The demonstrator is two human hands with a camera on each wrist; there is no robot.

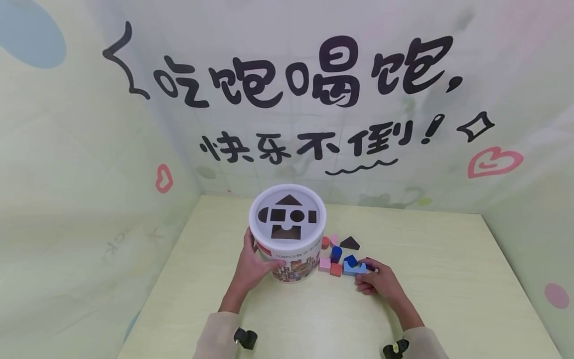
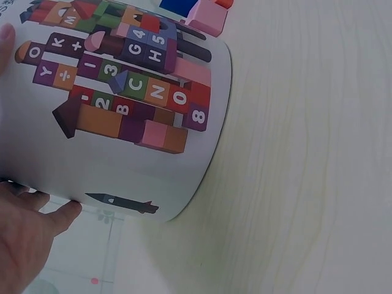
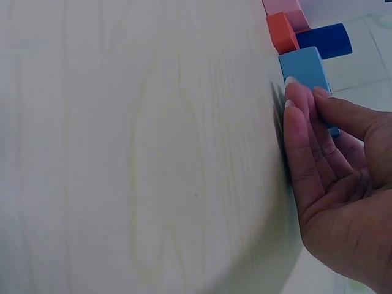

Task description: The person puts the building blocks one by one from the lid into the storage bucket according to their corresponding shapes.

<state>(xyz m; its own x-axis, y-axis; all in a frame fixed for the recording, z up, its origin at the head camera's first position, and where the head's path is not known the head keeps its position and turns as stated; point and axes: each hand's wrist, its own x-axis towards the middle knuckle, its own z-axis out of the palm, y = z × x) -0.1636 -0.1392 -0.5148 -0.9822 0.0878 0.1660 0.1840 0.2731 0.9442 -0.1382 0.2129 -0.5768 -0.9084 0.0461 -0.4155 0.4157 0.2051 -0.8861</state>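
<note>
A white bucket (image 1: 289,259) with a shape-sorter lid (image 1: 287,217) stands upright on the table. My left hand (image 1: 253,264) grips its left side, thumb across the printed front and fingers around the wall. In the left wrist view, fingertips (image 2: 64,214) rest along the printed wall. To the bucket's right, my right hand (image 1: 381,284) pinches the right end of a light blue arch block (image 1: 354,269) between thumb and fingers. The right wrist view has the block (image 3: 303,66) at the fingertips, its far end partly hidden. A dark blue block (image 1: 351,260) sits at the arch's notch.
Beside the arch lie a red block (image 1: 336,269), a pink block (image 1: 325,265) and a blue cylinder (image 1: 336,254). Farther back are a dark triangle (image 1: 350,243) and a red cylinder (image 1: 325,243). A printed cloth wall (image 1: 287,169) borders the table's back.
</note>
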